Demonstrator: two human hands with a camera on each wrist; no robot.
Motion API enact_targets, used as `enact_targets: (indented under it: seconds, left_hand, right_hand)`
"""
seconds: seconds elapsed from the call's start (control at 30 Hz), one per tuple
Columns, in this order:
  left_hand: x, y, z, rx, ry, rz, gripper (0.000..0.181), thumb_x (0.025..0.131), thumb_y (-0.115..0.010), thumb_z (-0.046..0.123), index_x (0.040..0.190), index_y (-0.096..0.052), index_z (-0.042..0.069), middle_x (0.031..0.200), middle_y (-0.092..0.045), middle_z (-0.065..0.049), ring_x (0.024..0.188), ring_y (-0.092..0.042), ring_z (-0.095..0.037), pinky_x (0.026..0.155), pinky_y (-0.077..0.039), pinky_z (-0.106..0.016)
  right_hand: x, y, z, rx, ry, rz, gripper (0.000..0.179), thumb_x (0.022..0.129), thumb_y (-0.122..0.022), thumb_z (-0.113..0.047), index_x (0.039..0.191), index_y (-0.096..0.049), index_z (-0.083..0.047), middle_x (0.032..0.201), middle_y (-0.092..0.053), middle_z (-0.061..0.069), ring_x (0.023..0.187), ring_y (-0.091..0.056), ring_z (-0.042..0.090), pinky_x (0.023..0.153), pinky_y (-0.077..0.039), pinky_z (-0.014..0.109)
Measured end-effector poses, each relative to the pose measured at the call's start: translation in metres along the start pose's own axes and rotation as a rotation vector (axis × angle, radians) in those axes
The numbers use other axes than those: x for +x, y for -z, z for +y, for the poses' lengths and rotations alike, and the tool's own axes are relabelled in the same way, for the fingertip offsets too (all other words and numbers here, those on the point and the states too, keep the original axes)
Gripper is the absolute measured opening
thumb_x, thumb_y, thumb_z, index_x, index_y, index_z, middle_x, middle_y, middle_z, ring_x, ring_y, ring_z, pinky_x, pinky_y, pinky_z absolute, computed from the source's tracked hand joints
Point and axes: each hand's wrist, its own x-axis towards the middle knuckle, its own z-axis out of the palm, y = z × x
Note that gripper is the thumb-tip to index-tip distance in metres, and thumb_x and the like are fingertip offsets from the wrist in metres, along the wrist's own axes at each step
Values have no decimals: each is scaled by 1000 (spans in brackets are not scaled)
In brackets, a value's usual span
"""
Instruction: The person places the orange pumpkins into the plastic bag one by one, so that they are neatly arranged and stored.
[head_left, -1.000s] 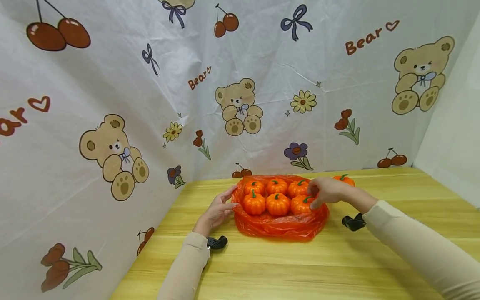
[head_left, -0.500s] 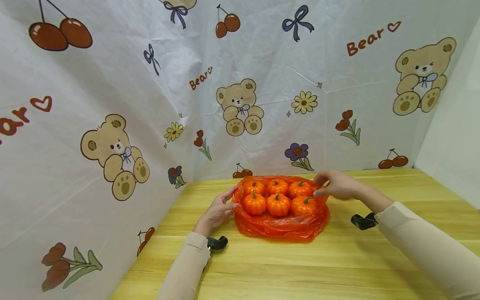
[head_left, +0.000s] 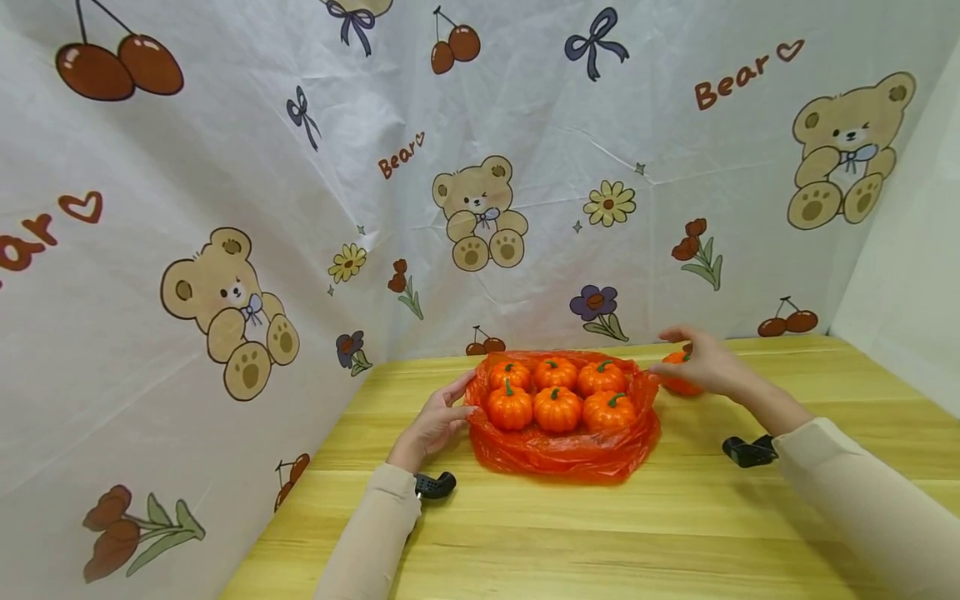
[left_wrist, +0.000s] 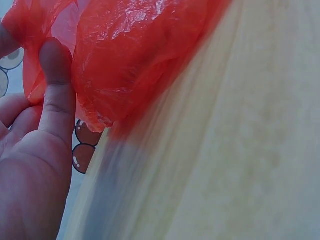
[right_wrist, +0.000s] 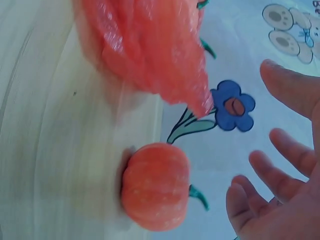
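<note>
An orange-red plastic bag point(head_left: 555, 458) sits open-mouthed on the table, with several small orange pumpkins point(head_left: 557, 409) with green stems in two rows inside. My left hand point(head_left: 438, 419) holds the bag's left rim; in the left wrist view the thumb point(left_wrist: 56, 90) lies against the thin plastic, other fingers partly behind it. At the bag's right, my right hand point(head_left: 705, 362) hovers with fingers spread and nothing in them. A single pumpkin point(right_wrist: 157, 187) stands on the table just beyond that hand, apart from the bag and partly covered by the hand in the head view.
The light wooden table point(head_left: 525, 550) runs back to a white cloth point(head_left: 525, 108) printed with bears, cherries and flowers, which also lines the left side. A plain white wall point(head_left: 900, 283) stands at right. Black camera mounts point(head_left: 750, 451) stick out at both wrists.
My right hand has left the front right pumpkin in the bag and moved right, over to the lone pumpkin, its fingers spreading. The left hand stays at the bag's rim.
</note>
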Motion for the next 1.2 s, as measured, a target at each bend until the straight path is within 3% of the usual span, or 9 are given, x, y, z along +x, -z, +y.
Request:
enact_targets:
  seconds: [0.3,0.57,0.73,0.97,1.2]
  left_hand:
    - [1,0,0,10,4,-2,80,94,-59,-9,164,-26,12,173,-17,-13,123,-55,-15,80,-57,-17]
    - [0,-1,0,14,9,9,81,94,-58,-9,164,-27,13,173,-17,-13,120,-57,-15,81,-57,-18]
    - [0,-1,0,12,11,5,81,94,-59,-9,164,-26,13,173,-17,-12,119,-58,-15,81,-57,-18]
    - [1,1,-2,-4,9,-11,81,94,-59,-9,165,-25,12,173,-16,-12,125,-55,-17,82,-58,-19]
    - [1,-1,0,-6,7,-15,81,94,-59,-8,165,-24,12,173,-16,-12,129,-51,-19,83,-58,-18]
  right_hand:
    - [1,4,24,-8,-77,61,88,92,-75,-46,149,-37,9,149,-38,40,129,-43,59,102,-43,71]
    - [6,3,41,53,-197,16,113,90,-73,-55,159,-11,9,157,-18,46,137,-27,66,109,-34,77]
    - [10,-2,47,123,-258,-8,120,91,-73,-54,159,3,10,158,-11,47,139,-23,67,112,-31,76]
    - [15,-10,53,138,-343,-23,122,90,-73,-54,156,2,16,154,-15,50,140,-23,64,118,-27,72]
    - [17,-17,63,53,-356,-50,119,90,-72,-53,152,-3,22,149,-21,51,135,-29,64,118,-27,70]
